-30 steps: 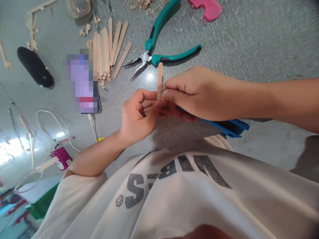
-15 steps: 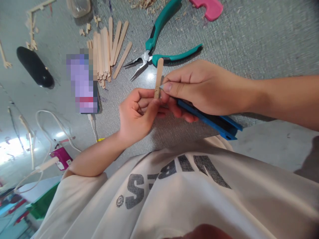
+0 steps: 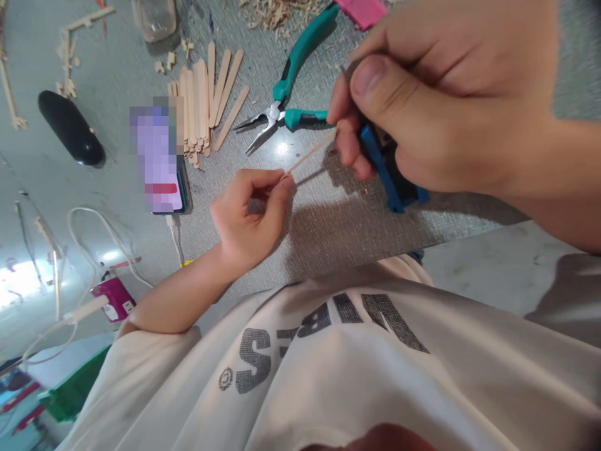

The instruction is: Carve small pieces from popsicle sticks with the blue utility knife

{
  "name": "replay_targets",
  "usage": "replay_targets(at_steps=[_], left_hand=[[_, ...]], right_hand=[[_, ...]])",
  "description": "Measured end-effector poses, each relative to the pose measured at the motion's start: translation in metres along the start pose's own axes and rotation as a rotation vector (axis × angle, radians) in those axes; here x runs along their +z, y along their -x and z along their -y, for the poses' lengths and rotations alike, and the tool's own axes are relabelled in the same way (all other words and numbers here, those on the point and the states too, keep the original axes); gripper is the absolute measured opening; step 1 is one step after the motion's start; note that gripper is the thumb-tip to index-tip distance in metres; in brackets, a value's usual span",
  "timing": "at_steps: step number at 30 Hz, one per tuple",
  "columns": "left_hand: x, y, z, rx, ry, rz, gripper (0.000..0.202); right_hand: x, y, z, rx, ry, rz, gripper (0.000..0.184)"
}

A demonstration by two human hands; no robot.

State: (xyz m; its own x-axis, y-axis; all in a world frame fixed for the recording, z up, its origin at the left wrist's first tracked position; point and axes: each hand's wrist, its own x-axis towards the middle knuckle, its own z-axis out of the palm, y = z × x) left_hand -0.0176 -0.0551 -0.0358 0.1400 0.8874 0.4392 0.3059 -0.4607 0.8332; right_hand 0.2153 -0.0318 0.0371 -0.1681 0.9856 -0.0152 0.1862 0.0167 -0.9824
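Note:
My left hand (image 3: 253, 213) is closed, with thumb and forefinger pinching one end of a wooden craft stick (image 3: 310, 153). The stick points up and to the right and shows its thin edge. Its far end reaches the fingers of my right hand (image 3: 422, 106); whether they touch it is unclear. My right hand is wrapped around a blue utility knife (image 3: 382, 166), raised above the table. Most of the knife's dark inner channel and blade is hidden by the fingers.
Green-handled pliers (image 3: 275, 116) lie open behind my hands. Left of them are a pile of craft sticks (image 3: 200, 106), a phone (image 3: 159, 156) on a cable and a black case (image 3: 70, 128). Wood shavings (image 3: 277, 14) and a pink object (image 3: 364, 11) lie at the back.
My right hand has lifted with the knife and moved up and away from my left hand. The stick has turned from nearly upright, flat face showing, to slanting rightward, edge showing.

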Motion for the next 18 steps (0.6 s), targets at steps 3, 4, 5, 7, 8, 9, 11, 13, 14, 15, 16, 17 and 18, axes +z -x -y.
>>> replay_targets(at_steps=[3,4,5,7,8,9,11,13,14,15,16,17,18], left_hand=[[0.001,-0.002,0.004,-0.016,0.068,0.006,0.017],[0.001,-0.003,0.003,-0.054,0.099,0.005,0.02],[0.002,-0.003,0.002,-0.107,0.122,-0.001,0.023],[0.002,-0.004,-0.003,-0.237,0.153,0.004,0.025],[0.002,-0.004,-0.006,-0.304,0.168,0.021,0.027],[0.001,-0.004,-0.009,-0.366,0.188,0.044,0.03],[0.0,-0.004,-0.012,-0.453,0.245,0.097,0.037],[-0.002,-0.004,-0.014,-0.488,0.304,0.154,0.043],[-0.002,-0.004,-0.014,-0.492,0.324,0.183,0.044],[-0.003,-0.004,-0.013,-0.492,0.337,0.21,0.045],[-0.003,-0.004,-0.013,-0.492,0.344,0.229,0.045],[-0.003,-0.004,-0.013,-0.495,0.345,0.234,0.044],[-0.003,-0.004,-0.013,-0.505,0.344,0.229,0.044]], right_hand=[[-0.003,-0.001,0.001,-0.053,0.123,-0.041,0.034],[-0.004,-0.003,0.003,-0.037,0.174,-0.045,0.034],[-0.003,-0.006,0.006,-0.018,0.22,-0.038,0.033],[-0.002,-0.01,0.011,0.005,0.27,-0.012,0.029],[-0.002,-0.012,0.012,0.006,0.274,0.002,0.028],[-0.001,-0.013,0.013,0.003,0.279,0.018,0.027],[-0.002,-0.013,0.012,-0.011,0.299,0.034,0.026],[-0.003,-0.013,0.008,-0.02,0.309,0.04,0.025],[-0.004,-0.012,0.005,-0.027,0.296,0.047,0.025],[-0.005,-0.011,0.002,-0.031,0.274,0.063,0.025],[-0.005,-0.011,0.0,-0.024,0.248,0.08,0.025],[-0.004,-0.011,-0.001,-0.003,0.217,0.087,0.026],[-0.003,-0.01,-0.001,0.033,0.175,0.082,0.028]])
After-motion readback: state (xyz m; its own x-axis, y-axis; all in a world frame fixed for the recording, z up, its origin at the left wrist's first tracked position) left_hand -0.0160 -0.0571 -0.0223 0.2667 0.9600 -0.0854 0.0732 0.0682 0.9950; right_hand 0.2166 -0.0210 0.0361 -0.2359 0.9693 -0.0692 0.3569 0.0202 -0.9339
